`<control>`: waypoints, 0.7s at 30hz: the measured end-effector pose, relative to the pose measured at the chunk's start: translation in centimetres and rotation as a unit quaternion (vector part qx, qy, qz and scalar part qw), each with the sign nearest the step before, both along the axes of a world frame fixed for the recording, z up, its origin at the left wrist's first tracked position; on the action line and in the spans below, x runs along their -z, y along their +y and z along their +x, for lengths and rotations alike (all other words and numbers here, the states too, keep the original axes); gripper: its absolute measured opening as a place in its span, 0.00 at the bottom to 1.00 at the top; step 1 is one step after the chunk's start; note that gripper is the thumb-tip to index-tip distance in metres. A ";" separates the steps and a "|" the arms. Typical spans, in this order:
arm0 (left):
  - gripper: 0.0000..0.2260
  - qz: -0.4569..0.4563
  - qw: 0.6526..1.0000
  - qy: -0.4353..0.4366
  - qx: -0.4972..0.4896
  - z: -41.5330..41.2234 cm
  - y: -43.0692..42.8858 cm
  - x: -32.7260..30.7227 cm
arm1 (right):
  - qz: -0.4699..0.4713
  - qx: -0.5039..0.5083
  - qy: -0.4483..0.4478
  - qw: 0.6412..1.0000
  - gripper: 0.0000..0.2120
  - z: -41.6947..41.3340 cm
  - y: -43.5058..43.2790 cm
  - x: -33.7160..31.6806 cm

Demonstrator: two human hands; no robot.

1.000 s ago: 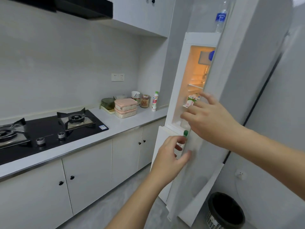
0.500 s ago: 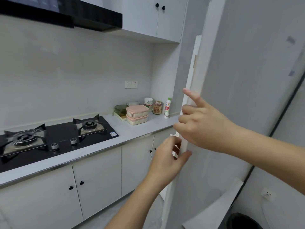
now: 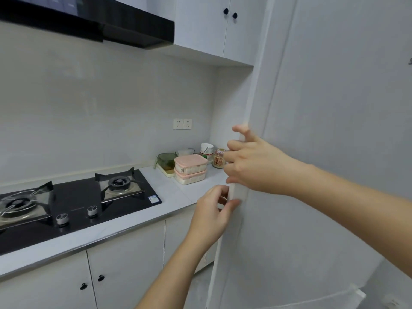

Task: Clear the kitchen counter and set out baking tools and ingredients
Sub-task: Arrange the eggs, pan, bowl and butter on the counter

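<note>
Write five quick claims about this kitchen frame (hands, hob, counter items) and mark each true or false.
1. Two pink-lidded rectangular plastic boxes sit stacked on the pale grey counter. True.
2. The left hand holds the glass jar with orange lettering. False: the jar stands on the counter, and the left hand grips the edge of the tall white fridge door.
3. The black glass gas hob has two burners. True.
4. A pot sits on the hob. False: both burners are bare.
5. The right hand is on the fridge door's edge, above the left hand. True.
</note>
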State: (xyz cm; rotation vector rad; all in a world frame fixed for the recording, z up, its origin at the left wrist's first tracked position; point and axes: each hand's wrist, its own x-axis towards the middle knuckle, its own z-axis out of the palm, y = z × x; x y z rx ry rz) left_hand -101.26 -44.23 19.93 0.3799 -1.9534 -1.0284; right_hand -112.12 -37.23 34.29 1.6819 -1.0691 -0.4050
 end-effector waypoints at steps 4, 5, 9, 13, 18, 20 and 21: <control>0.05 0.001 1.000 -0.018 0.024 -3.2 -5.8 -0.2 | -0.002 0.021 0.005 1.000 0.13 -2.7 -5.4 0.0; 0.05 0.000 0.999 -0.022 0.032 -4.4 -7.7 -0.5 | -0.002 0.032 0.008 0.999 0.13 -3.8 -7.1 -0.2; 0.04 0.011 0.997 -0.028 0.069 -7.4 -12.0 -0.8 | 0.008 0.062 -0.008 0.998 0.14 -6.2 -10.8 -0.4; 0.08 0.023 0.994 -0.039 0.098 -10.6 -15.5 -1.1 | 0.016 0.111 -0.009 0.994 0.13 -8.9 -13.8 -0.3; 0.06 0.042 0.989 -0.038 0.136 -14.7 -19.1 -1.0 | 0.026 0.163 -0.015 0.986 0.13 -12.6 -17.1 -0.2; 0.07 0.045 0.988 -0.033 0.144 -16.6 -20.5 -0.9 | 0.030 0.187 -0.018 0.982 0.11 -14.2 -18.6 -0.1; 0.06 0.053 0.987 -0.033 0.146 -17.5 -21.0 -1.0 | 0.033 0.201 -0.014 0.979 0.11 -15.1 -19.2 -0.1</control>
